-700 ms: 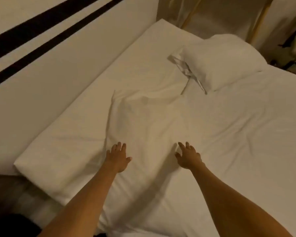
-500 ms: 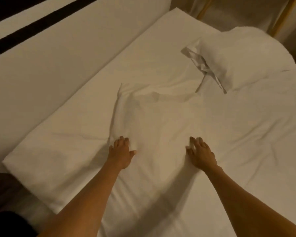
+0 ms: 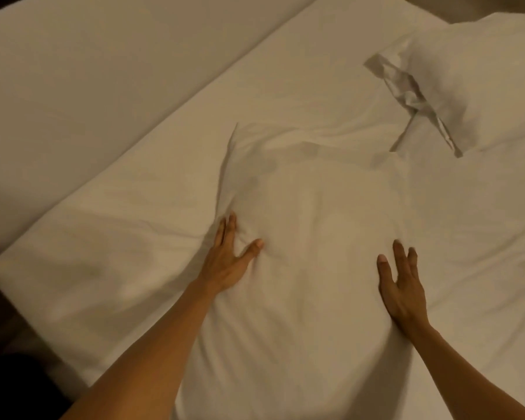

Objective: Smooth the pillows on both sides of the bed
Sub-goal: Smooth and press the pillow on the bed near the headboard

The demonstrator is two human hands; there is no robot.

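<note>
Item, near pillow (image 3: 309, 237): lay between my flat, splayed, ungripping left hand (image 3: 228, 262) and right hand (image 3: 402, 291); I judged even outward strokes best against creases beyond the fingertips; far pillow (image 3: 479, 74) well beyond.

Warm dim light, pale headboard panel (image 3: 103, 71), dark floor (image 3: 9, 344) lower left

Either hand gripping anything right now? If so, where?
Nothing held. Left hand and right hand lie open, palms flat on the near pillow, fingers spread.
</note>
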